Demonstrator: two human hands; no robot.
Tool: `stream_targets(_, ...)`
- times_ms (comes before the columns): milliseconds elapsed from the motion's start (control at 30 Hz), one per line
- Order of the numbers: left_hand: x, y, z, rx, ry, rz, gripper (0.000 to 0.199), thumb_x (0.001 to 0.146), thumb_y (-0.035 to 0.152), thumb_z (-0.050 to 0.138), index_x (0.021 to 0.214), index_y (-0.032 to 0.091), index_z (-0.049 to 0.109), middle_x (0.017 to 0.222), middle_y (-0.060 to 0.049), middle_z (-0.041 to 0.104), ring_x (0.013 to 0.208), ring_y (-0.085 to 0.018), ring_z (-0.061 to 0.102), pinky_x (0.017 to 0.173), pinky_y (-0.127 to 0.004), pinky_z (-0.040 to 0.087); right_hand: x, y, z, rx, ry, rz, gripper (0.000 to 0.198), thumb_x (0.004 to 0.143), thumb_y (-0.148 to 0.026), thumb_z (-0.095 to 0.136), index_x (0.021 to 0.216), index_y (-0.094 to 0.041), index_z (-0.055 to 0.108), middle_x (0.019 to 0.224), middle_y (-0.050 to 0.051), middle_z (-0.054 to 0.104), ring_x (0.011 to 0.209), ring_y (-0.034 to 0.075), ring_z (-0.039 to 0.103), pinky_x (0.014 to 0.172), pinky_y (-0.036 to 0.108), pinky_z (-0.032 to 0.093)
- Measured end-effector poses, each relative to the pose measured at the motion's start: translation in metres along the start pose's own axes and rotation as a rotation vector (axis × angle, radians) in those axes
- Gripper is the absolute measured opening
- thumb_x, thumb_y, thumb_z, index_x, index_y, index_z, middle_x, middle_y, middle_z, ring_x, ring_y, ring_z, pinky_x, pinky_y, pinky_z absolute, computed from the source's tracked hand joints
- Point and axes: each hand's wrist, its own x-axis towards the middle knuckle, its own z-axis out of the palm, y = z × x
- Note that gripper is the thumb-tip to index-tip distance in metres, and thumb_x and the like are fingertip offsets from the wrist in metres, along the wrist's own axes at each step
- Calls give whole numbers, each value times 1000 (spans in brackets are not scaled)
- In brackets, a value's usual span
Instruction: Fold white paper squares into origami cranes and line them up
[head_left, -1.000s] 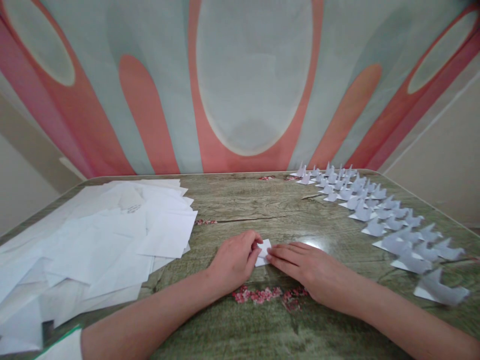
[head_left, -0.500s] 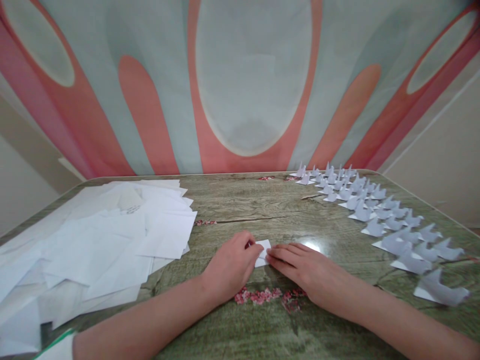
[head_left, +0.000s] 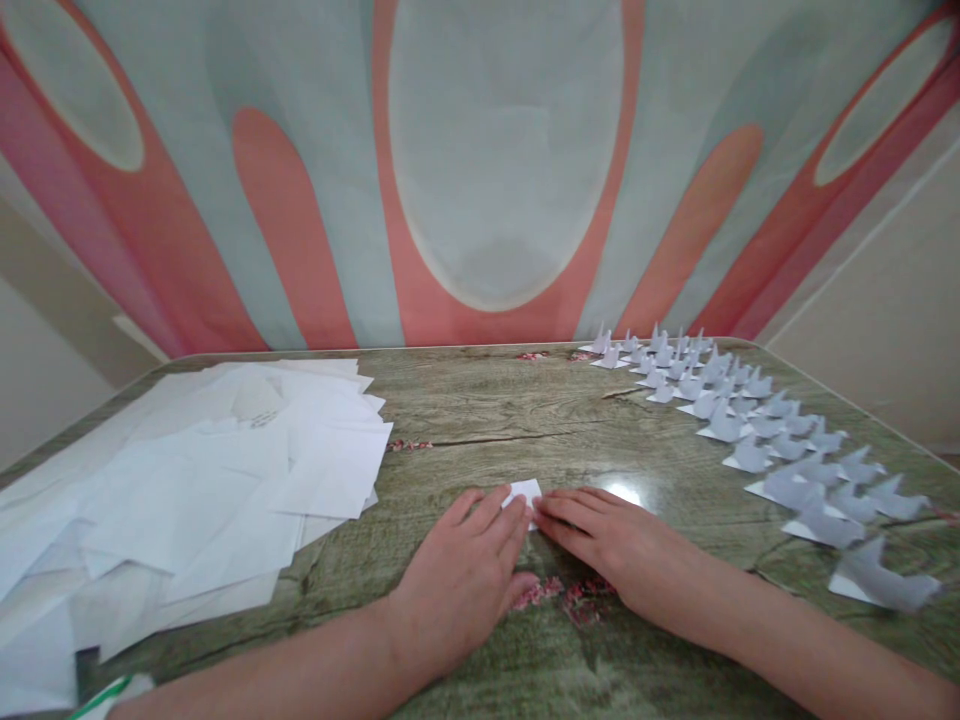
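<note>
Table (head_left: 525, 400), wood-grain top: bears all items. Loose white sheets (head_left: 187, 480), overlapping heap, left side. Folded paper figures (head_left: 757, 430), rows along right side. Left hand (head_left: 465, 570), flat, fingers together, tips pressing small folded paper (head_left: 525, 492) at table centre. Right hand (head_left: 600, 530), flat, fingers extended together, tips touching the same paper.

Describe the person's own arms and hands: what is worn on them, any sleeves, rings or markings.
Both forearms are bare from wrist to the bottom edge of the picture. The left hand and the right hand wear no gloves, and no ring, watch or bracelet shows. Only at the lower left corner does a white sleeve with a green edge appear on the left arm. Fingernails look short and unpainted.
</note>
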Motion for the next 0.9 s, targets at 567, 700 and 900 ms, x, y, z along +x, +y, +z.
stream_targets(567, -2, 7, 4, -17, 34, -62, 46, 86, 43, 47, 120, 12, 52, 128, -8, 52, 116, -23, 46, 95, -35, 30, -3, 1, -2, 74, -16, 22, 54, 74, 0, 42, 126, -15, 48, 131, 9, 48, 118, 20, 44, 98, 38, 38)
stream_targets(700, -3, 8, 4, -33, 58, -70, 44, 87, 41, 46, 120, 12, 52, 125, -8, 54, 114, -22, 48, 95, -36, 32, -3, 2, -1, 92, -16, 27, 57, 72, 0, 41, 127, -15, 48, 132, 9, 48, 119, 20, 43, 99, 38, 37)
stream_targets(900, -4, 9, 4, -60, 47, -65, 46, 87, 38, 47, 120, 7, 52, 120, -12, 57, 110, -24, 50, 93, -37, 37, -3, -1, -5, 94, -44, 47, 59, 70, 0, 40, 128, -13, 46, 132, 9, 47, 119, 20, 43, 100, 38, 36)
